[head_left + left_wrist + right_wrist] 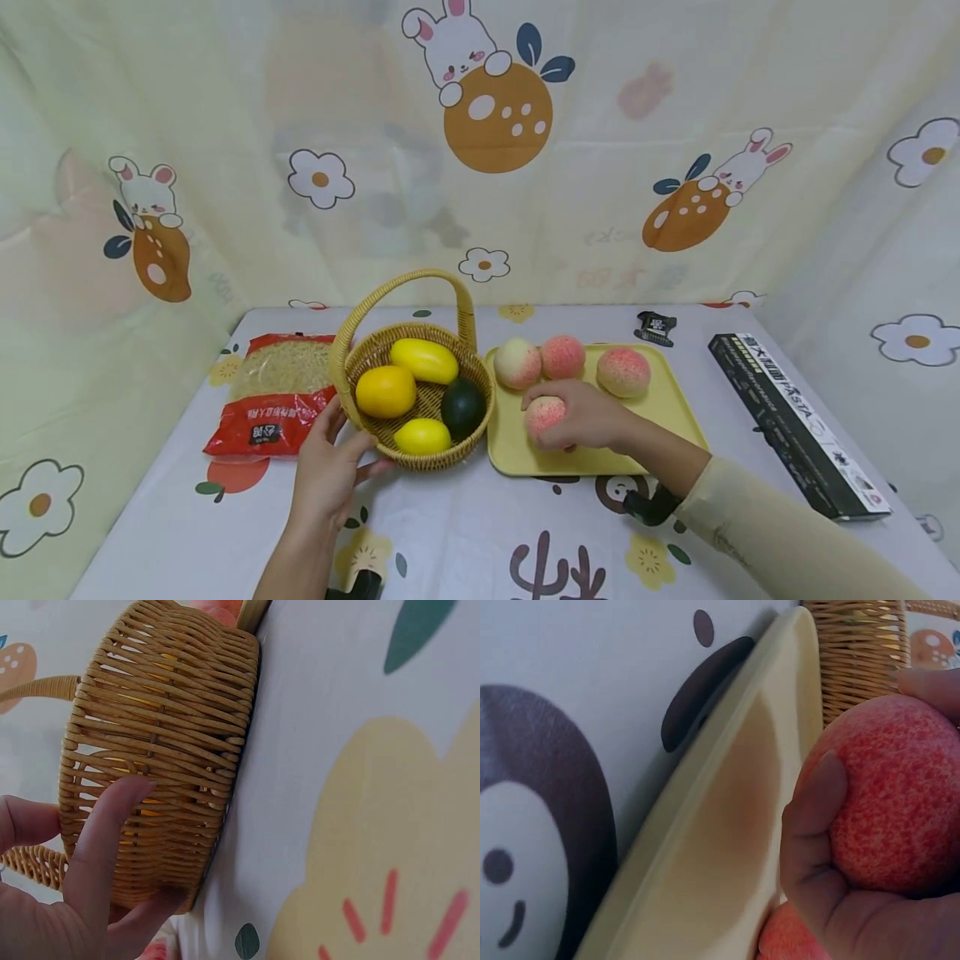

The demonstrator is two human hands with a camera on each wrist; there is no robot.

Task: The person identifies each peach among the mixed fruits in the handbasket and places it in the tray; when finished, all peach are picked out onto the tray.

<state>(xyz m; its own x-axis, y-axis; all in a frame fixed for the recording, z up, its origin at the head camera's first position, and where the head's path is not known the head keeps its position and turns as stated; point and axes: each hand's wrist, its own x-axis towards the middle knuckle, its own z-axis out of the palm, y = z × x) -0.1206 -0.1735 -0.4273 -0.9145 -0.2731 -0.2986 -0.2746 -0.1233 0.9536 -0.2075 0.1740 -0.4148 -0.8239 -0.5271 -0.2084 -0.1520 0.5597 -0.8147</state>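
My right hand (577, 417) grips a pink-speckled peach (900, 795) over the yellow tray (667, 417), thumb and fingers curled round it. Three more peaches, one of them a paler peach (517, 363), lie along the tray's far side. At the left side of the wicker basket (450, 457), my left hand (333, 467) holds its wall, with fingers spread from the rim (64, 787) down to the base. Inside the basket lie a yellow mango (424, 360), an orange-yellow round fruit (386, 392), a lemon (422, 436) and a dark green avocado (462, 408).
A red bag of pasta (281, 392) lies left of the basket, close to my left hand. On the right is a long black pasta box (795, 425). A small black packet (656, 327) sits behind the tray. Patterned curtains (360, 242) enclose the table.
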